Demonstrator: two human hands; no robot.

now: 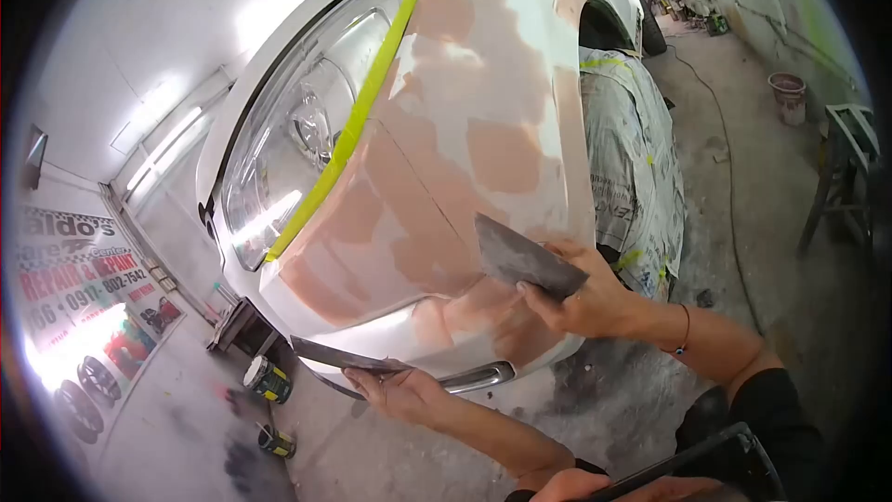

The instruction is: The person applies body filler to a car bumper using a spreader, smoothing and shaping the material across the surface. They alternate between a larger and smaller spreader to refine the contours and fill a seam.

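My right hand [581, 296] is closed around a dark grey putty spreader [525, 256], its broad flat blade angled up and left over the front corner of the bumper. Lower and further left, my left hand [401, 394] grips a second flat putty spreader [339, 353], seen almost edge-on near the bumper's lower edge. The white car bumper [432, 181] carries several pinkish-brown filler patches, with a thin dark line running across its middle. Bright yellow-green masking tape [358, 116] follows the headlight [307, 121] edge.
Printed sheeting [632, 167] covers the front wheel. A cable [729, 167] trails along the floor at right, past a bucket [788, 98] and a stool [841, 167]. Two cans [268, 379] stand at lower left. A black-edged object [688, 455] and skin show at the bottom.
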